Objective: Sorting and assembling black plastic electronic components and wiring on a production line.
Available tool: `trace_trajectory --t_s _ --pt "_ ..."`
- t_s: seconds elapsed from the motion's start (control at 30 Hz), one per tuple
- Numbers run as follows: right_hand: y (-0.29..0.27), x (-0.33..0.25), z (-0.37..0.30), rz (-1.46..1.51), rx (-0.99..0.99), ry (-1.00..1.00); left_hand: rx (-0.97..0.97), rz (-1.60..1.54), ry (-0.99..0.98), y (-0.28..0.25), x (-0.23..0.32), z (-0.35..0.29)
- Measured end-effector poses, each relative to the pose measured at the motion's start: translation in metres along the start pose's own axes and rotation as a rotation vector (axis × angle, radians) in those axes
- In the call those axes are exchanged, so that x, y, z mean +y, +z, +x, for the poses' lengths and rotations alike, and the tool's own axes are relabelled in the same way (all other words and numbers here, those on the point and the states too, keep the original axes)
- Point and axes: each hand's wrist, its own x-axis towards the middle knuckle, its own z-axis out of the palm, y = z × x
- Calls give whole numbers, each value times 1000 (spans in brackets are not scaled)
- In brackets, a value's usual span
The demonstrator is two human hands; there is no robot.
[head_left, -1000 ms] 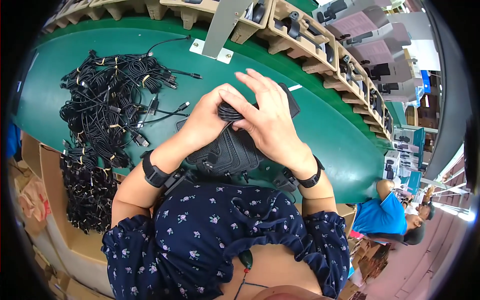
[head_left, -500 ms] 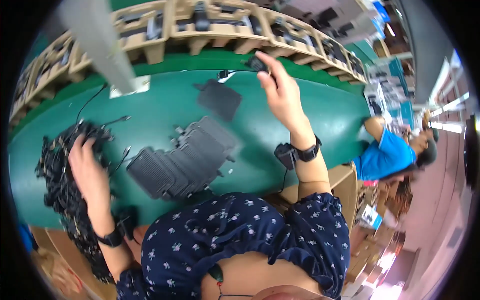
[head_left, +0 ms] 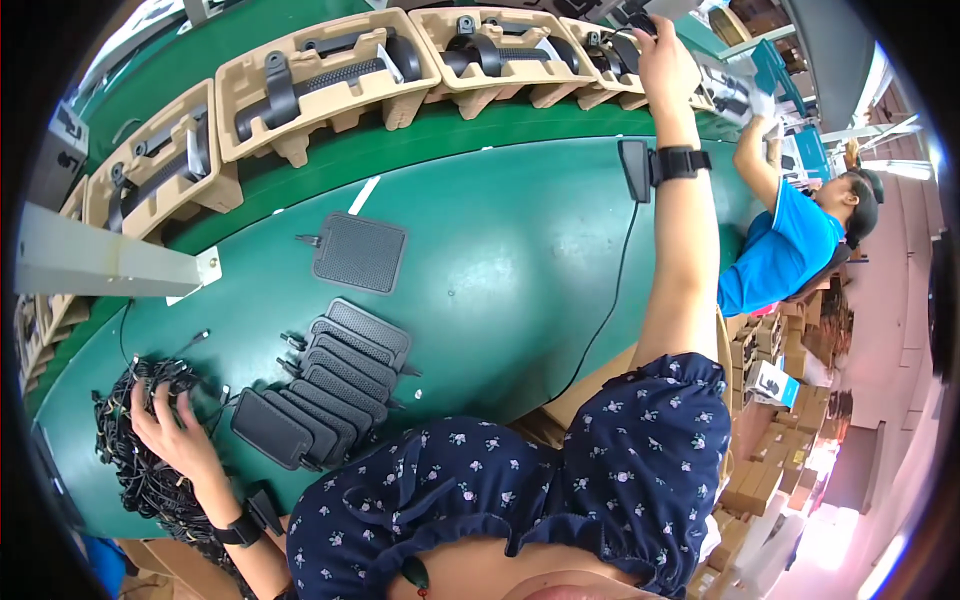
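Observation:
My right hand (head_left: pixel 668 72) reaches out to the far right, above the far end of the tray row. Its fingers are closed on a small bundled black cable (head_left: pixel 634 17), partly hidden by the fingers. At the near left my left hand (head_left: pixel 178 438) rests with spread fingers on a heap of black cables (head_left: pixel 145 480) and grips nothing visible. Beside it lies an overlapping row of flat black textured pads (head_left: pixel 345 370) with short connectors. Another black pad (head_left: pixel 360 252) lies alone farther back.
Moulded brown trays (head_left: pixel 325 115) holding black parts curve along the far side of the green table (head_left: pixel 500 290). A grey metal post (head_left: pixel 110 255) stands at the left. A co-worker in a blue shirt (head_left: pixel 785 245) works at the right. A cord (head_left: pixel 610 310) hangs from my right wristband.
My right hand has moved farther out to the right with the bundled cable, from above the table to the trays. My left hand stays at the cable heap. The view has shifted.

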Motion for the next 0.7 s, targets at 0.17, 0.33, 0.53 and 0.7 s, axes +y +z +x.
trace_trajectory --t_s 0.17,0.33,0.53,0.7 --pt "2 -32 11 -100 -244 -62 -83 -235 48 7 43 -1" --pt "58 -20 15 44 -222 27 -75 -270 -32 16 45 1" --pt "81 -20 0 195 -254 171 -76 -270 -34 12 44 -3" --pt "74 -11 12 -124 -534 92 -91 -265 -42 11 40 -6"
